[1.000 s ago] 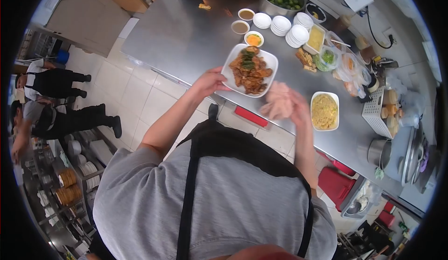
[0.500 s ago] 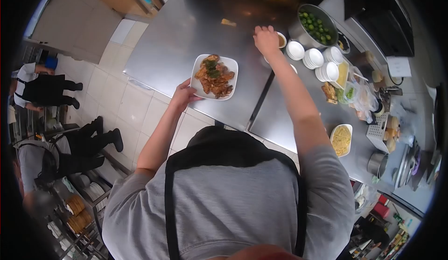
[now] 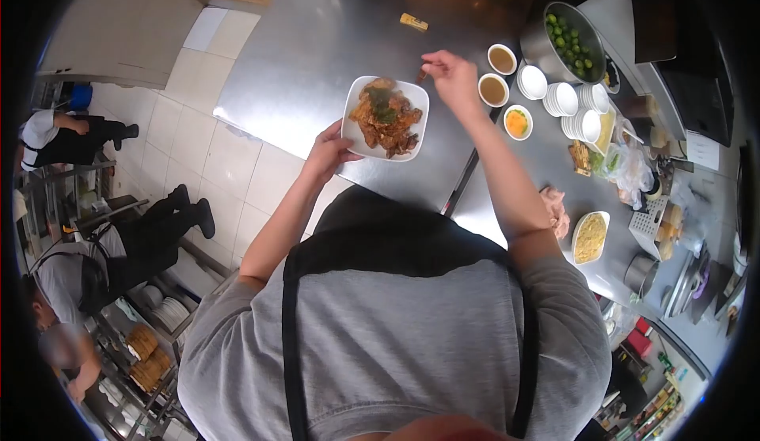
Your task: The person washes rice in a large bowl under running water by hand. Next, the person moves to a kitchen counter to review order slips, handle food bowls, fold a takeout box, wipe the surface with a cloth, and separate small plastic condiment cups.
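My left hand grips the lower left rim of a white square plate. Browned fried pieces that look like chicken lie on it, topped with dark green leaves. Just right of the plate, my right hand is closed in a pinch on a small brown piece of food at its fingertips. Past that hand stand two cups of brown sauce and a cup with orange and green contents.
Stacked white cups and a metal pot of green citrus fruits stand at the right. An oval dish of yellow food lies nearer. A small yellow packet rests on the steel table. Two people are at the left.
My right hand has moved left from the sauce cups towards the plate, a brown piece now visible in its fingers. The plate sits slightly further right and higher in view.
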`<action>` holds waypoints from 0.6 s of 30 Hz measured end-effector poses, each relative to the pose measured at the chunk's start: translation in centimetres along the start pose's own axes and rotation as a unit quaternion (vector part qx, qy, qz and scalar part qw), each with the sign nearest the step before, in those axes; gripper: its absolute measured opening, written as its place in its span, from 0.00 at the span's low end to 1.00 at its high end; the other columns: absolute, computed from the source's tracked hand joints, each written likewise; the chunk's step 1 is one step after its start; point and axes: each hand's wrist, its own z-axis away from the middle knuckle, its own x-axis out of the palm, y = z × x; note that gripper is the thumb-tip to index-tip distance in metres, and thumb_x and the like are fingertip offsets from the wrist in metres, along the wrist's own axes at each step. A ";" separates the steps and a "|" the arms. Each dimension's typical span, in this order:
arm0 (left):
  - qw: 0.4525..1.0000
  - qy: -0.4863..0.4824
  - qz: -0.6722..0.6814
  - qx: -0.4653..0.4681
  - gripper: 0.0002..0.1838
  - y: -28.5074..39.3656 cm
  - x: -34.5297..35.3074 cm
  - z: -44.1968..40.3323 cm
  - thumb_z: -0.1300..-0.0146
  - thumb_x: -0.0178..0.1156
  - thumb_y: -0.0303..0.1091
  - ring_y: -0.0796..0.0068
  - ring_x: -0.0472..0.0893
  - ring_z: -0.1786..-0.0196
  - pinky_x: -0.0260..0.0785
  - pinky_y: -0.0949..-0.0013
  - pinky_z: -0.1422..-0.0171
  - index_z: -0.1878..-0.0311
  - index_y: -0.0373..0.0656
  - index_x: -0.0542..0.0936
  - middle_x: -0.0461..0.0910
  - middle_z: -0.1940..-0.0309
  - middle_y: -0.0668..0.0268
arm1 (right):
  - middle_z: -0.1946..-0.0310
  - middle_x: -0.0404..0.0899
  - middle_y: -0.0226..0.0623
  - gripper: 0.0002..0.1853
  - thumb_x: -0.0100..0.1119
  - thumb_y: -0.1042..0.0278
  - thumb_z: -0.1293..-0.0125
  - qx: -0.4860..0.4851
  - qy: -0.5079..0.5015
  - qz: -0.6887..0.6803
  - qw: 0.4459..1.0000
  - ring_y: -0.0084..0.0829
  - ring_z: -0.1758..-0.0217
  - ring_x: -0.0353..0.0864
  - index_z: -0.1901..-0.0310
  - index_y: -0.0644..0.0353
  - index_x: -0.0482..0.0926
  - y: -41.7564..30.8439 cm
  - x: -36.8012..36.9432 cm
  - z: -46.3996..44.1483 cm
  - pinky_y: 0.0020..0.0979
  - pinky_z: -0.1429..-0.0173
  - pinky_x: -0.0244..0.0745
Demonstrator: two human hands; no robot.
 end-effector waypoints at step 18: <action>0.997 0.003 -0.053 0.051 0.26 4.7 -0.2 -5.5 0.49 0.43 0.16 0.59 0.79 0.59 0.79 0.68 0.59 0.42 0.29 0.61 0.74 0.56 0.49 | 0.58 0.77 0.38 0.08 0.55 0.69 0.49 -0.025 -0.051 0.213 0.975 0.41 0.60 0.76 0.68 0.51 0.82 7.3 0.4 -10.6 0.35 0.52 0.71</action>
